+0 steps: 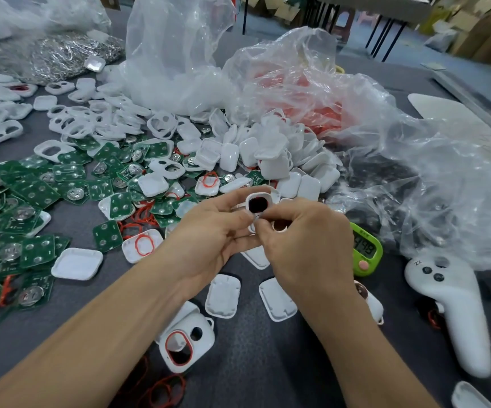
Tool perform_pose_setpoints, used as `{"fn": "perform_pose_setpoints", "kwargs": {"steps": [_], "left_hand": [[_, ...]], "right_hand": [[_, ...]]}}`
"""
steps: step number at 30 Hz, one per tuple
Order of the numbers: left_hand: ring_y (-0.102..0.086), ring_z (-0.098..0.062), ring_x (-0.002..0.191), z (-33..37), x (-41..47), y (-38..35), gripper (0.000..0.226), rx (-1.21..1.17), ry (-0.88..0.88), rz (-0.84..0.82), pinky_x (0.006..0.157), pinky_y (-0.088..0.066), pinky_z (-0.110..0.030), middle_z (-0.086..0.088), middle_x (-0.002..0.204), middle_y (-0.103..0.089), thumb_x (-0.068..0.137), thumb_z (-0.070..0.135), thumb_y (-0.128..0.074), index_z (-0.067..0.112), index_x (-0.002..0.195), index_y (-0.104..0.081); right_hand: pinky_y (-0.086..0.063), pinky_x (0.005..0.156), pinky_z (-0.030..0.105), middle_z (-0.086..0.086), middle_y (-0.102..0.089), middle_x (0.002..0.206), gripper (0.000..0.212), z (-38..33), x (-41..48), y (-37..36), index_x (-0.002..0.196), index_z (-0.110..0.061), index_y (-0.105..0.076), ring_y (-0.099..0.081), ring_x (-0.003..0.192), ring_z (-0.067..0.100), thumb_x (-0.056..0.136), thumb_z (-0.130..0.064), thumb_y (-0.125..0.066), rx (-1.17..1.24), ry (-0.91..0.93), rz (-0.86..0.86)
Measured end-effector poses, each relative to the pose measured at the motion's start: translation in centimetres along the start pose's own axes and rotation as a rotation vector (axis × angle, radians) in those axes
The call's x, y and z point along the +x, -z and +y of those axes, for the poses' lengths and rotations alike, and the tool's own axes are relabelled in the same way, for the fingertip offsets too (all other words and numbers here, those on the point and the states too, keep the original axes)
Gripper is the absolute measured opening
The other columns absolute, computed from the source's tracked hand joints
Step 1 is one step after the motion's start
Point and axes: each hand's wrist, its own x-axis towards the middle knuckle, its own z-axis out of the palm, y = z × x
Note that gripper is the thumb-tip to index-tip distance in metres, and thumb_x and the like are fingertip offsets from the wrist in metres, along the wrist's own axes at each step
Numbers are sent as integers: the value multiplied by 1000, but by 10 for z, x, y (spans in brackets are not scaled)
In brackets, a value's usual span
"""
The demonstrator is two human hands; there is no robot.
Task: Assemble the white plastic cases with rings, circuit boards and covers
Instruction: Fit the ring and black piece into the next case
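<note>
Both hands meet over the middle of the table. My left hand grips a white plastic case whose oval opening faces me. My right hand pinches at the case's lower edge, fingertips together on a small part I cannot make out. Green circuit boards lie heaped at the left. White covers and frames are scattered around, and a case with a red ring lies near my left forearm. Loose red rings sit at the front.
Crumpled clear plastic bags fill the right and back, one holding red parts. A green timer stands right of my hands. A white handheld controller lies at the right. A bag of metal clips sits at the back left.
</note>
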Motion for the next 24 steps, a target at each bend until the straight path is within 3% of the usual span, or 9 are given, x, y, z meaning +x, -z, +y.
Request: {"fn": "perform_pose_setpoints", "kwargs": {"steps": [4, 10, 19, 24], "left_hand": [[-78, -22, 89, 3, 0, 0, 37, -51, 11, -9, 71, -63, -29, -14, 112, -77, 102, -8, -41, 7, 123, -68], [-77, -20, 83, 5, 0, 2, 34, -110, 75, -32, 74, -64, -33, -16, 106, -77, 101, -6, -43, 1, 122, -69], [-77, -24, 92, 7, -2, 6, 28, -128, 79, -81, 76, -63, -34, -17, 109, -76, 97, -2, -51, 2, 117, -71], [-77, -20, 83, 6, -1, 5, 38, -125, 78, -85, 81, -64, -36, -15, 103, -77, 81, 5, -62, 1, 118, -70]], "right_hand": [[-56, 60, 38, -3, -72, 75, 13, -6, -4, -3, 79, -24, -78, -65, 64, 26, 87, -32, -72, -96, 158, 125], [-54, 60, 38, -5, -70, 70, 6, 2, -2, 1, 76, -22, -79, -63, 61, 17, 82, -20, -77, 66, 175, 188], [-51, 63, 25, -14, -70, 77, 7, 13, 5, 7, 83, -25, -81, -60, 68, 9, 82, -18, -81, 167, 257, 24], [-53, 65, 28, -16, -72, 79, 14, 19, 8, 8, 83, -29, -81, -66, 70, 10, 80, -15, -83, 246, 205, -20]]}}
